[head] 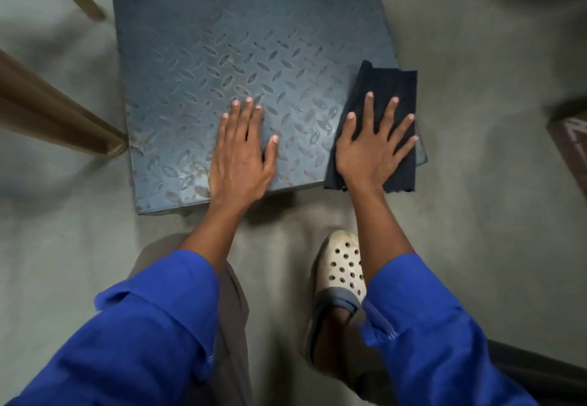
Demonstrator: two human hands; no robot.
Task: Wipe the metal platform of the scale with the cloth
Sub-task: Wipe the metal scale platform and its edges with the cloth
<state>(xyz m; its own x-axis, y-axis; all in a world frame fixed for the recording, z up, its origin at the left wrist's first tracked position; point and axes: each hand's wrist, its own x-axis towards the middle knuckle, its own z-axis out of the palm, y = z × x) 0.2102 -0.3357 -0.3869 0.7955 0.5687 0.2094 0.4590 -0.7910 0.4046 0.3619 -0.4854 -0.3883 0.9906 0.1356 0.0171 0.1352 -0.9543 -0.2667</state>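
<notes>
Downward, from head height, the view falls on a blue-grey metal platform (222, 56) with a raised diamond tread pattern, lying low on a grey floor (476, 151). The far part of the platform is blurred.

The person's left grip (241, 154), a bare hand, lies flat on the bare metal near the platform's near edge, fingers straight and close together, thumb out to the side, holding nothing.

The right grip (374, 148), also bare, presses flat on a dark navy cloth (384, 84), fingers straight and spread wide. The cloth is folded and sits on the platform's near right corner, and its frayed lower edge hangs over the near edge.

Both forearms reach in from below, coming out of bright blue sleeves (143, 326). Between the arms, a white perforated clog (343, 266) stands on the floor just short of the platform. Brown wooden beams (47, 113) slant in from the left, one ending just beside the platform's left edge.
</notes>
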